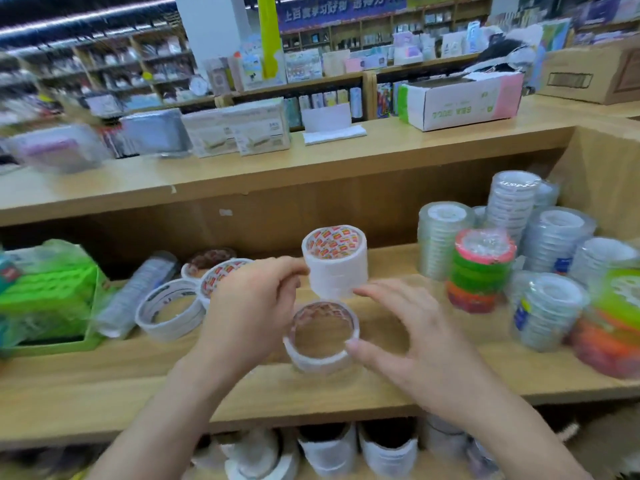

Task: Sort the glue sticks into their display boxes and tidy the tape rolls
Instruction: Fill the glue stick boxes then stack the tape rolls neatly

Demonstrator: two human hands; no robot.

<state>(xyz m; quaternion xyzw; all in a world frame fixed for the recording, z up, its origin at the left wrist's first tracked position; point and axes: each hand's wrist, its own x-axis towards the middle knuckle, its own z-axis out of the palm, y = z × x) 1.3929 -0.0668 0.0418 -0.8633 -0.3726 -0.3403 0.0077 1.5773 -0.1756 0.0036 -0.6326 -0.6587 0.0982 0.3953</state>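
Head view, shelf of tape rolls. Your left hand (pixel 249 306) pinches a white tape stack (pixel 334 261) by its lower left side, thumb and fingertips closed on the wall. The stack is upright and raised above the wooden shelf (pixel 242 379), and the red-and-yellow print inside its core faces the camera.

Directly below it is a single white roll (pixel 323 336), opening upward. It sits between your two hands, and motion blur hides whether it rests on the shelf board. Your right hand (pixel 408 334) is spread, with the fingers straight and apart. Its thumb tip touches the right rim of the single roll, and its index fingertip lies just beside the bottom edge of the stack.

To the left, partly behind your left hand, are loose white rolls (pixel 169 311), some lying flat and some tilted. Beside them is a wrapped sleeve of clear tape (pixel 138 292) on its side. At the far left is a green display box (pixel 48 296), its contents too blurred to identify.

To the right are upright stacks of clear tape (pixel 440 237) and, just in front of them, a stack of coloured tape (pixel 481 268). More white rolls (pixel 329 448) stand on the shelf beneath.
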